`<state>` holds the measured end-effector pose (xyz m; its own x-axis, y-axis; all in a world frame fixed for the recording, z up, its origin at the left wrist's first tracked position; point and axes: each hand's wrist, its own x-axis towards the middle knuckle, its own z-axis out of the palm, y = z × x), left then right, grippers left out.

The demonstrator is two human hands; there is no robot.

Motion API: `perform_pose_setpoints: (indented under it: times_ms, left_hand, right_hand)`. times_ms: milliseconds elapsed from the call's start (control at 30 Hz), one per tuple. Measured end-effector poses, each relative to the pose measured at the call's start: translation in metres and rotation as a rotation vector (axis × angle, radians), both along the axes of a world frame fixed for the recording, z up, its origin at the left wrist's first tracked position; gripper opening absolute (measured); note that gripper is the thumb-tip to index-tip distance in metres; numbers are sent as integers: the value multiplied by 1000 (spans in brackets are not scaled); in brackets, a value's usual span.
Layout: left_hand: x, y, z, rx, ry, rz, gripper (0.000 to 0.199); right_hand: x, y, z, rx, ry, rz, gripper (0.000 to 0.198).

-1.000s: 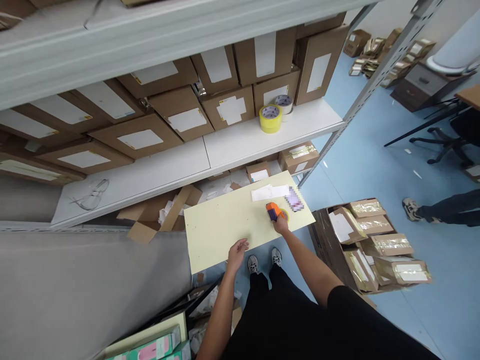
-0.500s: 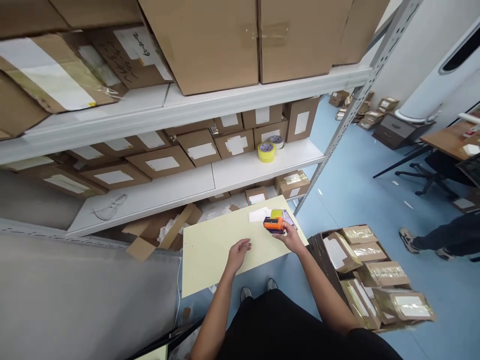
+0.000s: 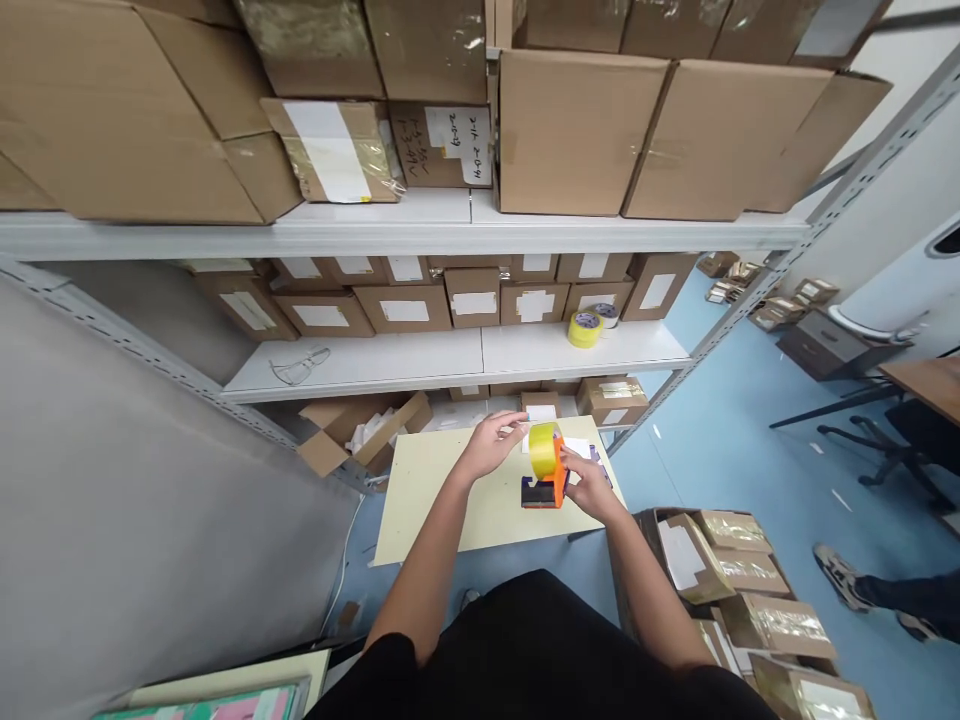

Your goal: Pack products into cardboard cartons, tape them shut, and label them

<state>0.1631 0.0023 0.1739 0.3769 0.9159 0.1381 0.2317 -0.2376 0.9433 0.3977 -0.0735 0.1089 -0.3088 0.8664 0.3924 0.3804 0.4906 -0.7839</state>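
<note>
My right hand (image 3: 590, 484) is closed around an orange and dark tape dispenser (image 3: 559, 478), held above the pale yellow tabletop (image 3: 427, 490). A roll of yellow tape (image 3: 541, 450) is mounted on the dispenser, with its dark front end pointing left. My left hand (image 3: 491, 446) is just left of the roll, fingers stretched toward it and holding nothing I can see. Whether its fingertips touch the tape I cannot tell. Behind the dispenser, white paper (image 3: 577, 447) lies on the tabletop, and a phone-like thing (image 3: 600, 462) is partly hidden by my right hand.
Shelves hold labelled cardboard boxes (image 3: 412, 308), yellow tape (image 3: 585, 329) and glasses (image 3: 300, 367). An open carton (image 3: 364, 430) is left of the tabletop. A large box of taped parcels (image 3: 780, 622) stands right, with another person's leg (image 3: 892, 592) beyond.
The dispenser has turned so that its yellow roll faces up and left. My left hand has moved forward to the roll. The view has swung, showing more of the upper shelf.
</note>
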Motion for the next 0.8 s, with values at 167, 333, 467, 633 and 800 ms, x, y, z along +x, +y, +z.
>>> perform_pose_setpoints:
  times_ms: [167,333,467,633,800]
  left_hand:
    - [-25,1,2,-19,-51,-76,31]
    - [-46,6,-3,-70,-71,-47,22]
    - [-60,9,-9,-85,-70,-85,22]
    - [-70,9,-9,-145,-129,-82,24]
    - [-69,14,3,-177,-201,35,30]
  right_hand:
    - [-26,-1,9,68,-100,12,13]
    - [-48,-4,8,90,-150,-6,13]
    - [-66,-7,9,90,-156,-28,12]
    - [-78,-4,7,152,-179,-83,16]
    - [-74,11,7,295,-196,-119,28]
